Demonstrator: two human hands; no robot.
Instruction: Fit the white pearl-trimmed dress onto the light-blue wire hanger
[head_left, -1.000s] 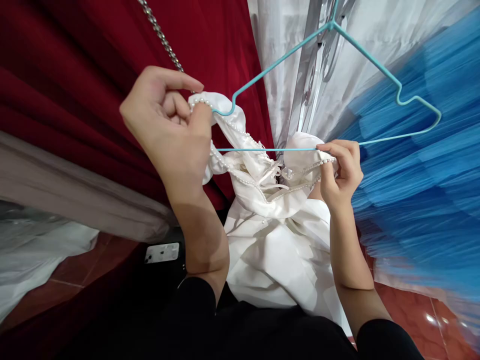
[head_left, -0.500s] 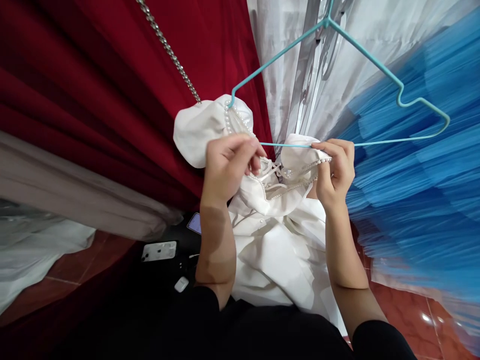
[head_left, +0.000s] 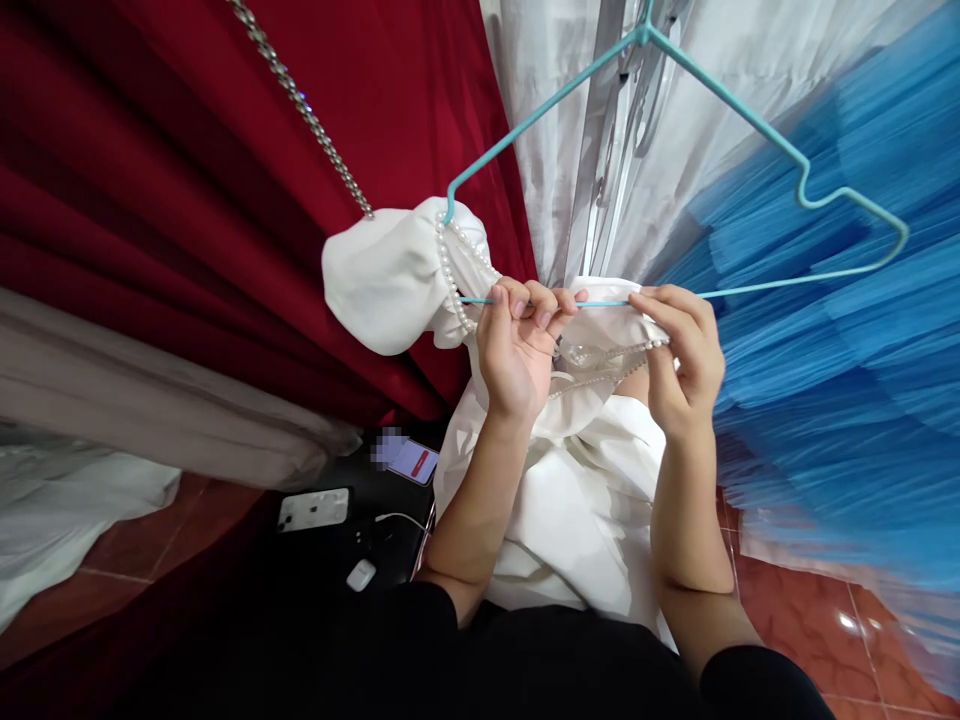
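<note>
A white dress (head_left: 577, 500) with pearl trim hangs below a teal wire hanger (head_left: 750, 120). Its left puffed sleeve (head_left: 386, 280) sits over the hanger's left end. My left hand (head_left: 517, 345) is closed, pinching the hanger's bottom bar and the pearl-edged neckline at the middle. My right hand (head_left: 679, 355) is closed on the other pearl-trimmed shoulder of the dress, just under the bar. The hanger's right end stands bare against blue tulle.
A dark red velvet garment (head_left: 187, 150) with a rhinestone strap (head_left: 300, 100) hangs left, a silver-white gown (head_left: 600, 130) behind, a blue tulle skirt (head_left: 840, 380) right. Two phones (head_left: 313, 508) (head_left: 412, 460) and a small white charger (head_left: 361, 574) lie on a black surface over red floor tiles.
My left hand let go of the left sleeve, now seated on the hanger's end, and moved right to the middle of the bar. My right hand kept its grip.
</note>
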